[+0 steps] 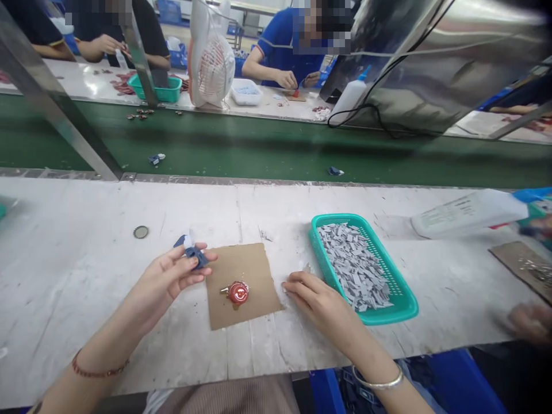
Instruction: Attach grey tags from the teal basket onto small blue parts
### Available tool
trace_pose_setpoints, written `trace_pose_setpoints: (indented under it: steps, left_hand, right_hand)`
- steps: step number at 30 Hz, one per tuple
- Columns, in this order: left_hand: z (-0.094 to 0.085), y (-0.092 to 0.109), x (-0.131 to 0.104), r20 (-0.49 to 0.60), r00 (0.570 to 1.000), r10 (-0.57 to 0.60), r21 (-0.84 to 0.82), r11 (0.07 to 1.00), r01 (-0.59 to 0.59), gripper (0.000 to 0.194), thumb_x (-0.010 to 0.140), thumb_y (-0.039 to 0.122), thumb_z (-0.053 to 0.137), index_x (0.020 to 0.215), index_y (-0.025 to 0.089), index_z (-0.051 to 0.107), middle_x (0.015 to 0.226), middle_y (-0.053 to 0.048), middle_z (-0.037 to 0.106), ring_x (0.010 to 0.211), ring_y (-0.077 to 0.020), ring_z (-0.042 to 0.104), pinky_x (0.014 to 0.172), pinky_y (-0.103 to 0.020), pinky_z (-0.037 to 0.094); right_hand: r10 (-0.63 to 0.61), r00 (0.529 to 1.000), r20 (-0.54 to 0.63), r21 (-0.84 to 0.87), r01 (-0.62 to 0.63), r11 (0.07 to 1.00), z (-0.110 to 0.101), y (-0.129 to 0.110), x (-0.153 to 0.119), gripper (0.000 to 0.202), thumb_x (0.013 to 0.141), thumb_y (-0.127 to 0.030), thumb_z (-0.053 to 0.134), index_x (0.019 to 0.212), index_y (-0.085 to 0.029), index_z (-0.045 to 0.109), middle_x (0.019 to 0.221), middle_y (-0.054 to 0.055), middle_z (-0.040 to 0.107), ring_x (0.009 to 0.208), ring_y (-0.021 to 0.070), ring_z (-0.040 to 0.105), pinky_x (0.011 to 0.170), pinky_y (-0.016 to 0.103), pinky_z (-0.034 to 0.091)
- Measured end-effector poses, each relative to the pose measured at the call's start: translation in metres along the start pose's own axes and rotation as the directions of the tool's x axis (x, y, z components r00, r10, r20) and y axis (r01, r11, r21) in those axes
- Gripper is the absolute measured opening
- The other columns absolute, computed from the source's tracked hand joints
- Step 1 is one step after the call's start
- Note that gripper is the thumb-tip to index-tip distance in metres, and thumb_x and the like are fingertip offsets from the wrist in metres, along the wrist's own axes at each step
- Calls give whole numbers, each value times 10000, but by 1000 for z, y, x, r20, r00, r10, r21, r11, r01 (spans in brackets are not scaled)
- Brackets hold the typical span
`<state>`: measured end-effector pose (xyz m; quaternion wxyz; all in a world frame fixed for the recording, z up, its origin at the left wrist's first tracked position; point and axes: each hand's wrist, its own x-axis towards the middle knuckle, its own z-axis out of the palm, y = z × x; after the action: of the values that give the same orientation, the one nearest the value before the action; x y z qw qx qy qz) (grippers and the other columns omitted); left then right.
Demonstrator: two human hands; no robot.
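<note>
My left hand (172, 273) is closed on a small dark blue plastic part (196, 257) with a white bit at its upper end, held just above the left edge of a square of brown cardboard (259, 264). On that cardboard lies a red, glossy round blob (238, 292) with a small metal tip on its left side. My right hand (319, 302) is at the table right of the cardboard, fingertips pinched together. A pale speck shows at those fingertips, too small to name. Beside this hand stands a green basket (405, 307) filled with small grey-white pieces (353, 264).
A bottle cap (140, 232) lies at left on the white table (86, 241). A large white bottle (470, 214) lies at right, near a co-worker's blurred hand (532, 322). Beyond runs a green belt (241, 149) with small blue parts on it. Other people work across it.
</note>
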<state>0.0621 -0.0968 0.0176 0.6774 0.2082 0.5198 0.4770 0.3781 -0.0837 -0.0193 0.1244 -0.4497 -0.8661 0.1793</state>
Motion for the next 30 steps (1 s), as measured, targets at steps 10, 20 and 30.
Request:
trace_pose_setpoints:
  steps: [10,20,30]
  left_hand:
    - [-11,-88,-34,-102,967,233,131,967,-219,218,813,353,735,946,191,673,1009,-75,757,902,-200,712,782,-275,552]
    - [-7,-101,-38,-107,934,342,311,903,-296,173,842,317,684,953,185,699,970,-71,758,901,-211,710,805,-297,571]
    - [-6,-105,-34,32,929,370,453,823,-343,130,904,289,606,976,228,695,1025,-36,758,954,-189,718,876,-298,562]
  right_hand:
    - [-27,1000,-9,373,28,928,-5,-69,46,124,960,-233,580,991,-216,700,955,57,692,880,192,658,758,324,530]
    - [-115,991,74,169,101,980,10,-82,53,209,1002,-196,478,936,-178,675,911,80,647,824,198,638,724,340,531]
    - [-148,988,37,118,143,983,14,-83,54,169,982,-132,500,919,-164,653,905,71,637,815,186,633,721,317,533]
